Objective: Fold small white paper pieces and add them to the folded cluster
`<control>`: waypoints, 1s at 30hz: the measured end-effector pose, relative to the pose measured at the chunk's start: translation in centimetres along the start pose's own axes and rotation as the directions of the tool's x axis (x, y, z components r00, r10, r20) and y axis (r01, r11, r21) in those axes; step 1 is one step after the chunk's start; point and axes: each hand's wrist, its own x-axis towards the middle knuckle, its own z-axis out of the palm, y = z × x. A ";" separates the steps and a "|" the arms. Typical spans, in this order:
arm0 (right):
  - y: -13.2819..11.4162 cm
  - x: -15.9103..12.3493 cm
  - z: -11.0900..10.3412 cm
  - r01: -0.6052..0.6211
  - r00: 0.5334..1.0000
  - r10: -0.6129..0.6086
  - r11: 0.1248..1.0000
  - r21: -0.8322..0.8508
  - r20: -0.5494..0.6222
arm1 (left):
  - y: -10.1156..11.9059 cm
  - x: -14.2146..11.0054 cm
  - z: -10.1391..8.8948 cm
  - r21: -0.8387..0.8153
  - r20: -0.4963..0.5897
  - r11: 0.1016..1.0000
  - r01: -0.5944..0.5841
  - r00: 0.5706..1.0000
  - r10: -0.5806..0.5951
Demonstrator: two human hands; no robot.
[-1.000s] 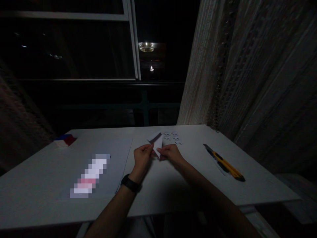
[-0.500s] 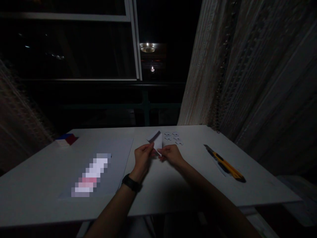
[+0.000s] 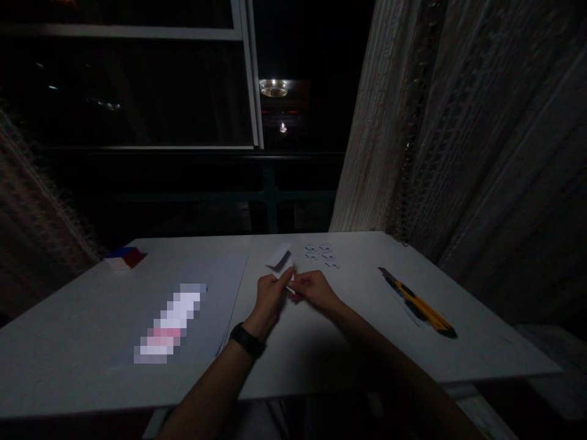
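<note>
A small folded piece of white paper (image 3: 278, 258) is held above the middle of the table, its upper part bent over as a flap. My left hand (image 3: 270, 297), with a dark watch on the wrist, is closed on the paper with the thumb lying along it. At the paper's lower right edge, my right hand (image 3: 315, 288) pinches it, fingertips close to the left thumb. Part of the paper is hidden behind the fingers. Just beyond my right hand, several small white paper pieces with dark marks (image 3: 326, 256) lie in short rows.
On the right of the white table (image 3: 358, 360) lies a yellow and black utility knife (image 3: 422, 305), its blade pointing away. White sheets (image 3: 215, 305) lie on the left, partly blurred out. A blue, red and white block (image 3: 123, 258) stands at the far left. Curtains (image 3: 385, 122) hang beyond.
The paper has tilted to the left and its flap has swung lower. My left thumb has slid further up along the paper, and both hands have shifted slightly.
</note>
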 end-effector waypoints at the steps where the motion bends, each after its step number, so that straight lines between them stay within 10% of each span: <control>1: 0.1 0.0 0.0 -0.006 1.000 0.006 1.000 0.007 0.012 | -0.1 0.1 0.0 -0.011 0.003 1.000 0.002 1.000 -0.002; 11: 0.4 -0.3 0.6 0.055 0.994 -0.072 0.979 -0.198 -0.081 | 1.0 -0.5 0.0 -0.113 0.002 0.992 0.052 0.999 -0.052; 21: 0.0 -0.4 0.5 -0.003 0.999 -0.001 0.997 0.077 0.054 | 1.6 -0.7 0.1 -0.265 0.133 0.949 0.169 0.981 -0.138; 30: 0.1 -0.7 0.6 0.043 0.999 -0.047 0.982 -0.185 -0.021 | 1.8 -0.7 -0.1 -0.341 0.130 0.919 0.198 0.978 -0.162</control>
